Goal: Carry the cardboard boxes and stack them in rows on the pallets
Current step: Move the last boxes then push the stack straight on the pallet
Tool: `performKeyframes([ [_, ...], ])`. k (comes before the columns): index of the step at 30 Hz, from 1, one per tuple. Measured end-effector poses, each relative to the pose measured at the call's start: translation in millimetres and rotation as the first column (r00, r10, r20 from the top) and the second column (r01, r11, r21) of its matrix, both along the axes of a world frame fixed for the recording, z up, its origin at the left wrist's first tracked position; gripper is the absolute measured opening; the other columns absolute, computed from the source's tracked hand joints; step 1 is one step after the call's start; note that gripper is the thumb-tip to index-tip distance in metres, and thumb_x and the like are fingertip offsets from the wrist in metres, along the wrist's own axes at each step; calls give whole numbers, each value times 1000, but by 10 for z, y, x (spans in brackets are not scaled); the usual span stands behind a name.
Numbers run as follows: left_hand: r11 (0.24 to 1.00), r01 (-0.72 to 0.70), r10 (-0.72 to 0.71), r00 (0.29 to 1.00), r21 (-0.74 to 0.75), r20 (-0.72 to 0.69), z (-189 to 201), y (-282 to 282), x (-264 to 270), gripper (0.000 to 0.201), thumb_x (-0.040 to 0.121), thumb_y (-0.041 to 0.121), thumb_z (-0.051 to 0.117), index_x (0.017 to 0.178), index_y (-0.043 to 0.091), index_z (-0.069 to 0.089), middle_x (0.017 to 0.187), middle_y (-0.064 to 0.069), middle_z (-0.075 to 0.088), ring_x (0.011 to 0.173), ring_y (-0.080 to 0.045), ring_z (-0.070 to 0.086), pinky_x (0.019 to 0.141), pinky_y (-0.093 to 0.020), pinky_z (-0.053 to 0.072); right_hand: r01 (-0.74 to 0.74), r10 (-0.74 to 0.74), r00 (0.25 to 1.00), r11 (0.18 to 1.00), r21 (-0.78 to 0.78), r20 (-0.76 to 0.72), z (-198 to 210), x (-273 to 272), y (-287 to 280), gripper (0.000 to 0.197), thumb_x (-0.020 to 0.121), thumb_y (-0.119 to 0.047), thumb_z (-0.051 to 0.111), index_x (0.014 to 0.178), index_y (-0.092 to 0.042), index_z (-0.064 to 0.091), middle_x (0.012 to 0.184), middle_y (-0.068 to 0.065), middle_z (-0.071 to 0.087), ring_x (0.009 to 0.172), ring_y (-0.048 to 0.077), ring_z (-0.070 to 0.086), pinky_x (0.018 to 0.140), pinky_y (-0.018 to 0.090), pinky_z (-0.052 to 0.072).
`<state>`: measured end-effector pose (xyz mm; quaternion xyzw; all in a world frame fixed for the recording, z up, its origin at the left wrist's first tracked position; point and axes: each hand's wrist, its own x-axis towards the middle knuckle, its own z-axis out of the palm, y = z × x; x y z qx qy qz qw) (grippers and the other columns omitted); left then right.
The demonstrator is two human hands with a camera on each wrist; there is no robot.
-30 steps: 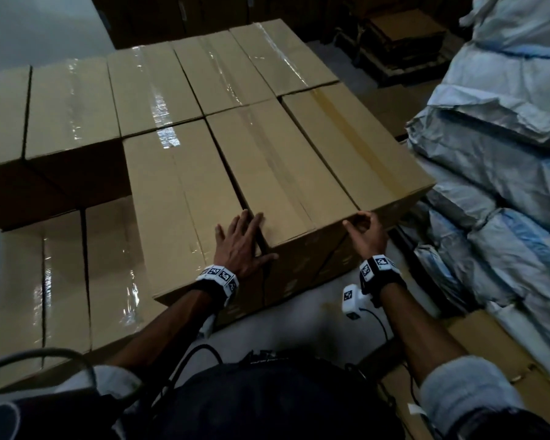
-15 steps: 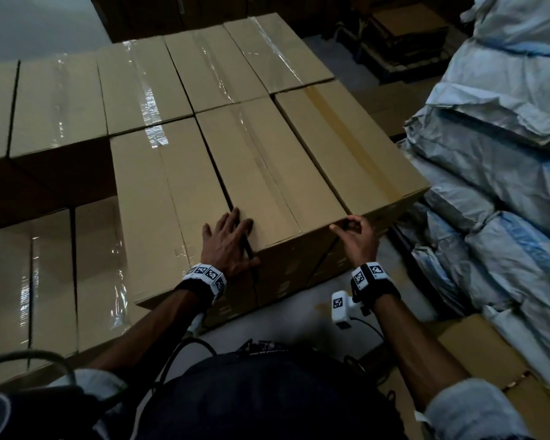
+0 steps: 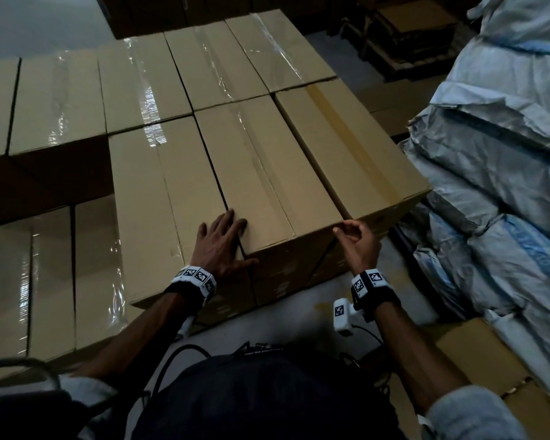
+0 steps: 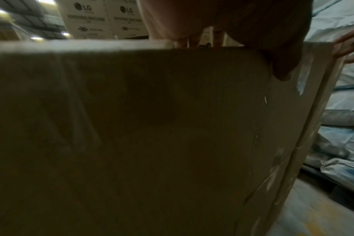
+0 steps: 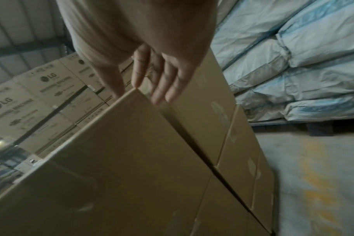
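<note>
Now right hand (image 3: 359,246) lifted off middle brown cardboard box (image 3: 261,173), fingers loosely curled, empty; left hand (image 3: 221,247) still flat, fingers spread. Box looks placed.

Taped brown cardboard boxes (image 3: 261,173) stacked flush in rows, near row one tier higher.

You see dim frames: glare streaks the tape (image 3: 148,100), wrist views blur, ceiling lights (image 4: 36,38) smear.

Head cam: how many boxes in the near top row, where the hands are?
3, side by side: left box, middle box, right box. The left hand rests over the left-middle seam. None seem hidden in this row.
</note>
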<state>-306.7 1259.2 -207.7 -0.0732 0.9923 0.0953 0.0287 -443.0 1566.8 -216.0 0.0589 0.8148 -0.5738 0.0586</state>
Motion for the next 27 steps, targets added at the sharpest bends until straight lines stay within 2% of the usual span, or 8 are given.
performKeyframes([
  [2, 1000, -9, 9, 1000, -2, -7, -8, 18, 4, 108, 72, 93, 44, 158, 28, 31, 170, -8, 18, 153, -31, 24, 119, -62, 22, 100, -98, 993, 995, 25, -72, 6, -18, 62, 23, 92, -19, 76, 113, -11, 71, 102, 4, 72, 82, 6, 65, 63, 4, 48],
  [5, 1000, -13, 13, 1000, -11, -21, -10, 26, 0, 107, 72, 94, 43, 156, 28, 35, 168, -8, 22, 152, -31, 27, 119, -60, 24, 301, -302, 945, 953, -29, -129, 21, -173, 200, 15, 90, -19, 76, 103, -12, 74, 95, 4, 74, 87, 19, 72, 73, 20, 56],
  [8, 1000, 2, -2, 999, -25, -37, 24, 23, -21, 106, 72, 96, 44, 153, 27, 40, 166, -10, 28, 150, -33, 31, 117, -60, 28, 371, -370, 921, 928, -12, -119, 59, -394, 355, 15, 91, -22, 76, 103, -15, 72, 97, 5, 73, 89, 20, 69, 79, 30, 58],
  [9, 999, 8, -9, 999, -35, -36, 35, 22, -30, 107, 71, 97, 43, 152, 27, 41, 165, -11, 30, 149, -34, 33, 116, -60, 29, 365, -363, 925, 931, -6, -111, 78, -446, 398, 16, 91, -24, 76, 104, -16, 71, 100, 5, 73, 89, 18, 67, 81, 29, 58],
  [12, 999, 13, -15, 999, -48, -31, 35, 13, -40, 110, 69, 99, 40, 152, 26, 44, 164, -13, 33, 147, -35, 36, 115, -60, 31, 311, -305, 946, 950, 43, -109, 130, -532, 470, 24, 93, -24, 75, 112, -11, 70, 103, 3, 70, 88, 14, 62, 61, -2, 40],
  [14, 998, 26, -28, 999, -56, -38, 41, -11, -49, 112, 67, 100, 42, 151, 26, 45, 163, -13, 35, 146, -36, 38, 114, -59, 31, 284, -274, 955, 956, 79, -115, 125, -545, 486, 26, 93, -24, 75, 114, -9, 70, 103, 1, 69, 89, 14, 62, 56, -4, 35],
  [21, 996, 76, -77, 997, -37, -29, 72, -71, -77, 117, 64, 101, 40, 149, 21, 49, 160, -15, 40, 141, -38, 43, 111, -62, 34, 333, -329, 941, 942, 50, -81, 43, -443, 522, 28, 92, -25, 76, 113, -8, 71, 102, 6, 72, 86, 13, 65, 61, 2, 43],
  [27, 995, 63, -60, 997, 79, -46, 105, -135, -42, 108, 72, 97, 44, 153, 27, 43, 166, -6, 30, 150, -29, 32, 120, -56, 23, 427, -423, 904, 900, 89, -61, 6, -408, 665, 26, 92, -27, 77, 112, -11, 71, 105, 8, 73, 89, 15, 64, 79, 28, 51],
])
